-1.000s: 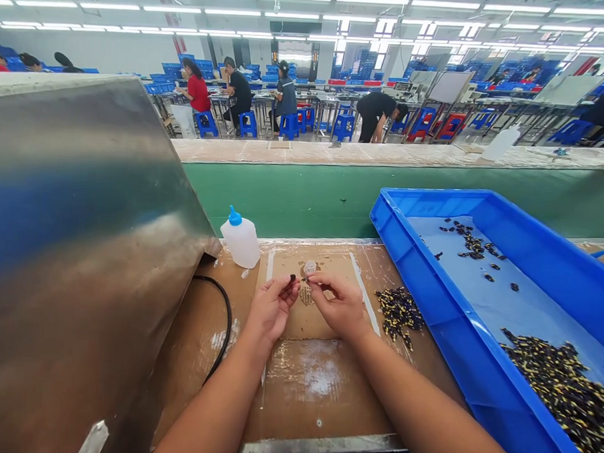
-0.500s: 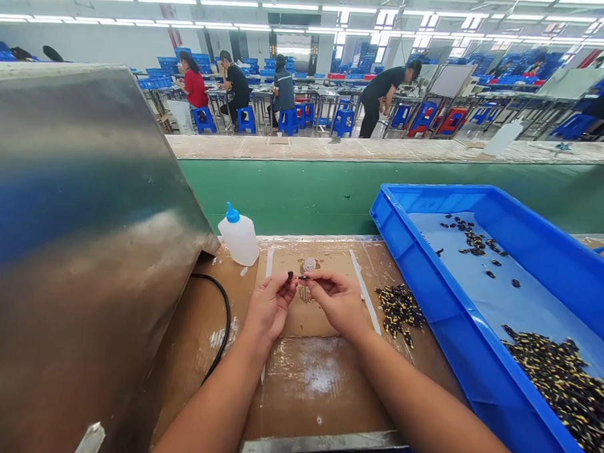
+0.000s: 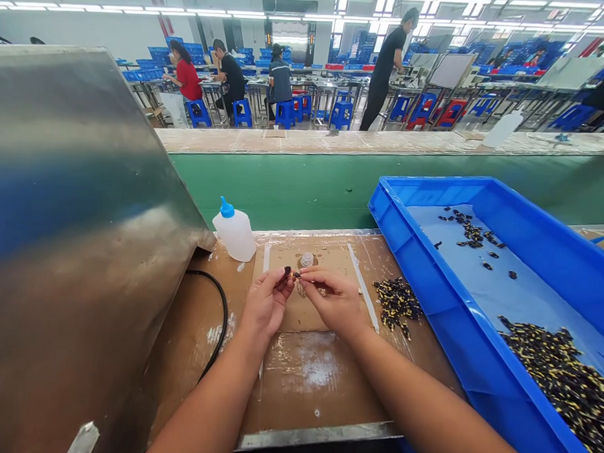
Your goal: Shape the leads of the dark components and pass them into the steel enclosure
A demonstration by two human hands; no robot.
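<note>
My left hand [image 3: 269,298] and my right hand [image 3: 331,298] meet over a cardboard sheet [image 3: 298,316], fingertips almost touching. Between them is a small black-and-yellow part [image 3: 296,276], pinched from both sides; its exact shape is too small to make out. Something dark covers or sits at my left thumb tip. Just beyond the fingers stands a small clear container [image 3: 307,260] on the cardboard. Right of my right hand, a pile of similar black-and-yellow parts [image 3: 397,303] lies on the brown bench.
A large blue bin [image 3: 444,286] at right holds many more parts on a liner. A white squeeze bottle [image 3: 236,235] with a blue cap stands at left, beside a metal housing [image 3: 81,243] and black cable [image 3: 222,316]. A green belt [image 3: 284,185] runs behind; people work beyond it.
Yellow now shows on the part between my fingertips, where it looked mostly dark. My hands stay close together. A person in the background has straightened up, and the view has shifted slightly.
</note>
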